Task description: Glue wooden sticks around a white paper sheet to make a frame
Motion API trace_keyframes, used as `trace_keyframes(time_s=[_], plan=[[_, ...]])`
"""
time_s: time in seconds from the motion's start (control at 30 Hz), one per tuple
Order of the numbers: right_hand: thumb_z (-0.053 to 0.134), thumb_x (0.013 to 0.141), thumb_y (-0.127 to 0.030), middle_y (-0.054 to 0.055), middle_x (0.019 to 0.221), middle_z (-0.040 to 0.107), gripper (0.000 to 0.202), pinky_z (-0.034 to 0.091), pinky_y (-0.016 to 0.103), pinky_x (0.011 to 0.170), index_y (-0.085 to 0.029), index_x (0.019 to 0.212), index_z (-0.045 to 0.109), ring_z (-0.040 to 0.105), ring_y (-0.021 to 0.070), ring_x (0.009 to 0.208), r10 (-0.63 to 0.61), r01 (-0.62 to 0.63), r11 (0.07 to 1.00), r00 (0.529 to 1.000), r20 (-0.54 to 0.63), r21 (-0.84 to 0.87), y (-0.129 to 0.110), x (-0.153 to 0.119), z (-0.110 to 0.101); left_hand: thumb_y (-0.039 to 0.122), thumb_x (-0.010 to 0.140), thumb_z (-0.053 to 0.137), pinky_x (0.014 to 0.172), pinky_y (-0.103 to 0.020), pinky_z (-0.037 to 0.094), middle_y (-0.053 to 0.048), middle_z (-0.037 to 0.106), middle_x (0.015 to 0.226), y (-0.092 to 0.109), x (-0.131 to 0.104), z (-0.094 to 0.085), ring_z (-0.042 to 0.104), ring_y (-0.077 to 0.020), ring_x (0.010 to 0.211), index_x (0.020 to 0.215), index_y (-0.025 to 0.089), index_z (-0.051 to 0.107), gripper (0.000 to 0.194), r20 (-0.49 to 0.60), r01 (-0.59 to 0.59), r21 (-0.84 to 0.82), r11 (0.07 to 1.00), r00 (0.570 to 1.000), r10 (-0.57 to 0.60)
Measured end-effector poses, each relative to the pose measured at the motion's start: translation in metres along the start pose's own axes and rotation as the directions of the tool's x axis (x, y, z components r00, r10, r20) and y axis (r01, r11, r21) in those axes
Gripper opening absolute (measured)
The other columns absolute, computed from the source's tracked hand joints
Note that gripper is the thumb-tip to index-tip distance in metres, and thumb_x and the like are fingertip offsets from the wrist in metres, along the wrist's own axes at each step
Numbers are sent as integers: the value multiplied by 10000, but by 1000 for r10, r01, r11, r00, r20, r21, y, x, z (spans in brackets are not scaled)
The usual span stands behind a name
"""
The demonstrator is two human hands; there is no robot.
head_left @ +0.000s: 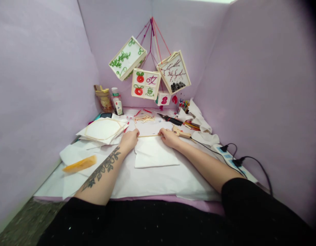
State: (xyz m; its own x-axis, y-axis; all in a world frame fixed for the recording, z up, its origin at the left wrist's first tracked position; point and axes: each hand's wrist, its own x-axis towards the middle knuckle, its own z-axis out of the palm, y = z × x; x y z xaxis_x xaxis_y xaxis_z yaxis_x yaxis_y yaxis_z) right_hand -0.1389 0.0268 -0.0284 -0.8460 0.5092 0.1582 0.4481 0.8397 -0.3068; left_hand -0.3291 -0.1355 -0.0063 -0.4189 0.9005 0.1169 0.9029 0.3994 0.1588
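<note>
Your thin wooden stick [148,136] lying lengthwise left to right, at the white sheet's [156,155] far edge, your left hand [132,137] and right hand [168,137] pinching it, fingertips nearly together.

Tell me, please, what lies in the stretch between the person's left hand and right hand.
In the head view, a thin, straight, pale wooden stick spans the gap from the left hand to the right hand.

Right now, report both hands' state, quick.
Left hand: closed, holding a thin pale stick toward its left end.
Right hand: closed, holding the same stick farther right.
</note>
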Motion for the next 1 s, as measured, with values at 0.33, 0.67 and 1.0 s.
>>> trace_keyframes(time_s=[0.33,0.67,1.0], plan=[[469,848,-180,86,989,626,224,380,277,728,-212,1057,542,588,215,881,-25,19,995,998,-56,-103,1,2,9,168,806,490,774,-305,439,-84,677,988,3,0,0,619,-228,927,1039,211,567,249,6,22,-10,1000,1000,-22],[436,888,-212,76,923,635,186,348,267,696,-214,1000,585,574,200,825,-65,52,979,996,-57,-198,-4,-2,2,171,818,466,780,-312,437,-92,677,918,6,-2,-4,629,-229,895,999,205,593,225,18,-4,72,997,1000,3],[418,905,-204,98,959,618,226,360,282,760,-211,1020,613,565,219,878,-37,37,980,999,2,-197,-5,-4,-2,127,798,469,781,-326,435,-111,692,913,11,-5,-13,643,-253,910,986,194,605,241,89,-37,105,994,996,28]])
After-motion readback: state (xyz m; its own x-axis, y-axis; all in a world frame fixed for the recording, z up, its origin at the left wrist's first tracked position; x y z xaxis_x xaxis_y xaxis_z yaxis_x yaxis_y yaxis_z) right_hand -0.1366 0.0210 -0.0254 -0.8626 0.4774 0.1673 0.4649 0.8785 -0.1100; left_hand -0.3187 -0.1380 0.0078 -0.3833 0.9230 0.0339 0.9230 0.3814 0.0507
